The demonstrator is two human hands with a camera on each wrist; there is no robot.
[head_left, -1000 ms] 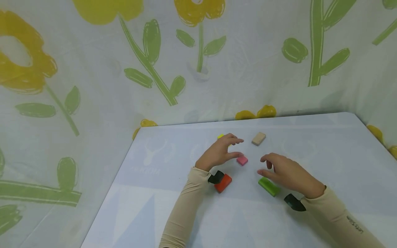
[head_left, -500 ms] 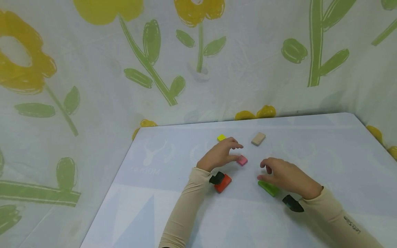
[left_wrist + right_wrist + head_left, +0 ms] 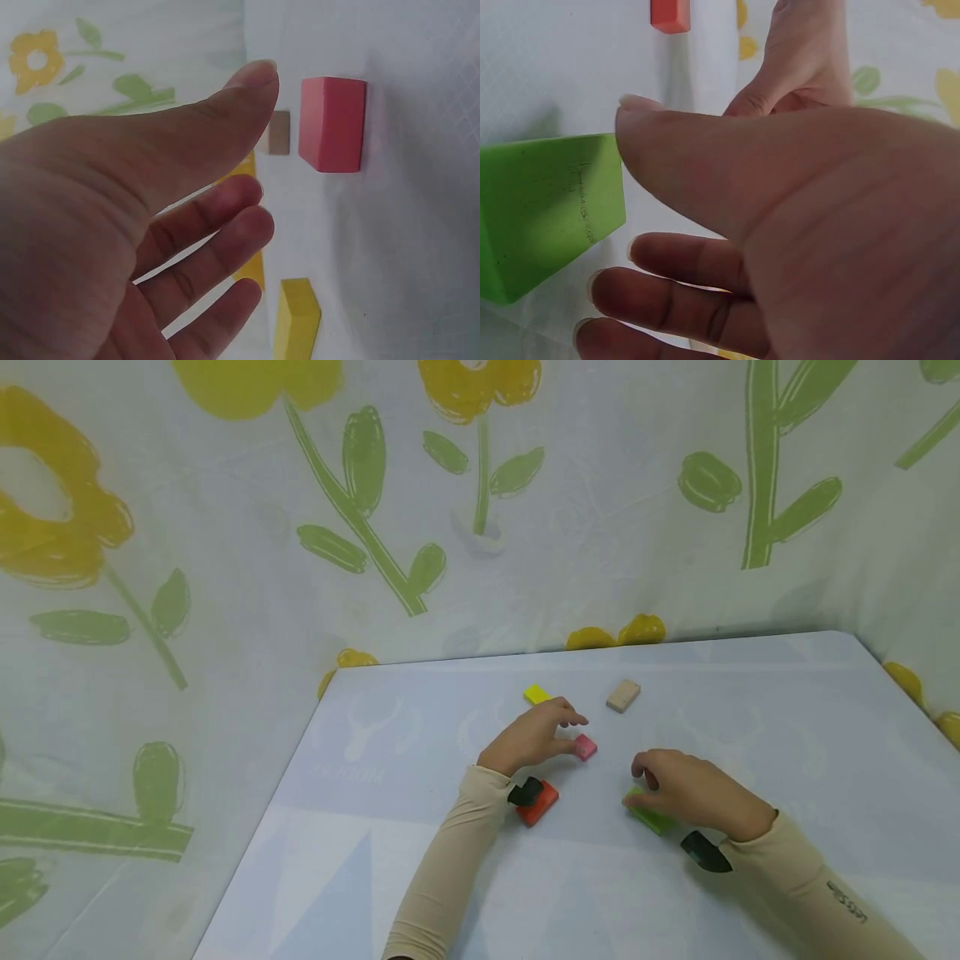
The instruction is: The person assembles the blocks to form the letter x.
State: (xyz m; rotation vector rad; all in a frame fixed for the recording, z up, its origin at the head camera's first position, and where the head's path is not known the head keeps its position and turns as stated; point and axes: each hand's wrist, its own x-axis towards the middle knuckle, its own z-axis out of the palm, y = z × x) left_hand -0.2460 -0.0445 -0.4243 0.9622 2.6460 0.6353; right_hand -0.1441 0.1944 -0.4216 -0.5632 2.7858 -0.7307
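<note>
My left hand [image 3: 528,735] hovers with relaxed, spread fingers beside a small pink block [image 3: 588,747]. In the left wrist view, a gap separates the thumb from the pink block [image 3: 334,124], and nothing lies between thumb and fingers. On the right, my right hand [image 3: 693,789] hangs over a green block [image 3: 651,821], partly covering it in the head view. From the right wrist, the thumb tip overlaps a corner of the green block [image 3: 547,210], while the loosely bent fingers stay below and apart from it.
An orange-red block [image 3: 542,808] lies under the left wrist, partly behind a black wrist piece [image 3: 525,792]. Farther back are a yellow block [image 3: 536,694] and a plain wooden block [image 3: 623,696]. A flower-patterned cloth [image 3: 600,527] rises behind the white table [image 3: 375,877].
Both hands have sunk slightly toward the table. The left hand has drawn back a little, uncovering more of the yellow block; the right hand now covers more of the green block.
</note>
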